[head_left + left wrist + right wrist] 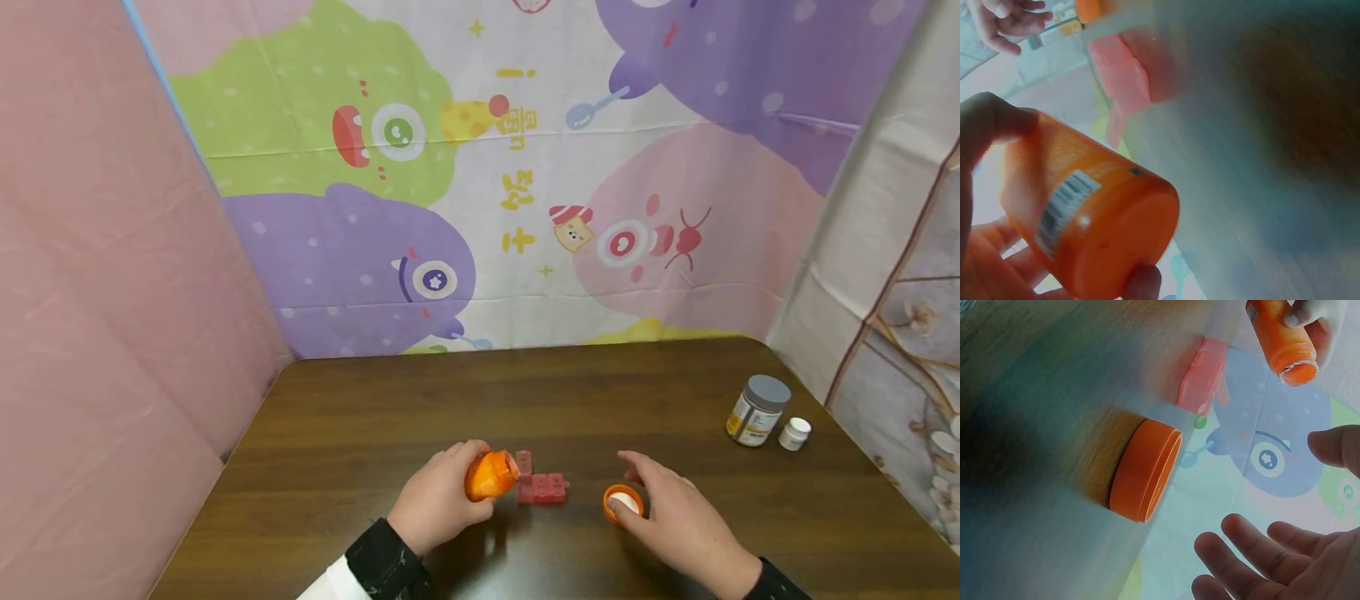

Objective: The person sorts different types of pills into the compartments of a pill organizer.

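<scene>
Well apart from the far edge of the table (pixel 375 408), about midway between its left and right edges, the left hand (pixel 435 500) grips an orange bottle (pixel 487 477), tilted with its uncapped mouth pointing rightward. Just beside that mouth, a red segmented box (pixel 542 490) lies flat. Farther toward the right edge, an orange cap (pixel 1144 470) rests with its white inside facing up; the right hand (pixel 684 518) hangs near it, thumb and fingers spread wide, holding nothing. Near the right edge stand a jar with a grey lid (pixel 756 412) and a small white bottle (pixel 795 434). Beyond the far edge hangs a printed cloth (pixel 517 308).
</scene>
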Tool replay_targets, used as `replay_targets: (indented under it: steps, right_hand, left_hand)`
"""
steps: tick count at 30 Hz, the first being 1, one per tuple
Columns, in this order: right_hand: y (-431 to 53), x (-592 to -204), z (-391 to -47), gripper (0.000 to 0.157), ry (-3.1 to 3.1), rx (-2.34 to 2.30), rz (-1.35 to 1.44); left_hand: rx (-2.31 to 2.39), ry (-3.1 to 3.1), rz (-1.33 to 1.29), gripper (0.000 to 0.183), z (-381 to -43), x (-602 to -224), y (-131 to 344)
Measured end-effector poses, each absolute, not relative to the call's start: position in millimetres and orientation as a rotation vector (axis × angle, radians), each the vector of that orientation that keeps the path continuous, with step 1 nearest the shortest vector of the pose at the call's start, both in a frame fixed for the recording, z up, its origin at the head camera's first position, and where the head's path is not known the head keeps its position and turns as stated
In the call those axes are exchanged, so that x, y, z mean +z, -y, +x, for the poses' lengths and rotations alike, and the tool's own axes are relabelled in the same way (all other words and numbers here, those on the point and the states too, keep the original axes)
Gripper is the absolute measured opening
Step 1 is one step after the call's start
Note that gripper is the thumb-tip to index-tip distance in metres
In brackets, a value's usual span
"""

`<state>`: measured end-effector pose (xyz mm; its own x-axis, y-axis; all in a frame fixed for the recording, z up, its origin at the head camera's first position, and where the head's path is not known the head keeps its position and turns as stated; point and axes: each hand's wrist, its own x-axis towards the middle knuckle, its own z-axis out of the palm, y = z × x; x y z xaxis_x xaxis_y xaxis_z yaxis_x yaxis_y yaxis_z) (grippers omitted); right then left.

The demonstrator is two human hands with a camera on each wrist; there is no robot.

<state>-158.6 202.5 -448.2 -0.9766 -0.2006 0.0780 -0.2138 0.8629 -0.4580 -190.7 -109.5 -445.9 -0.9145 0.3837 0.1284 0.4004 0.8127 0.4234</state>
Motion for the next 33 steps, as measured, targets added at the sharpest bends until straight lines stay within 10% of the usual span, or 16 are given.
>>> replay_targets:
  steps: [33]
  right_hand:
    - [-204.6,-457.7,-156.7,0.061,2.970,0.735,0.350]
  left_hand:
    - [-0.184,2.901,-0.881,0.059,-211.2,-444.7,100.0]
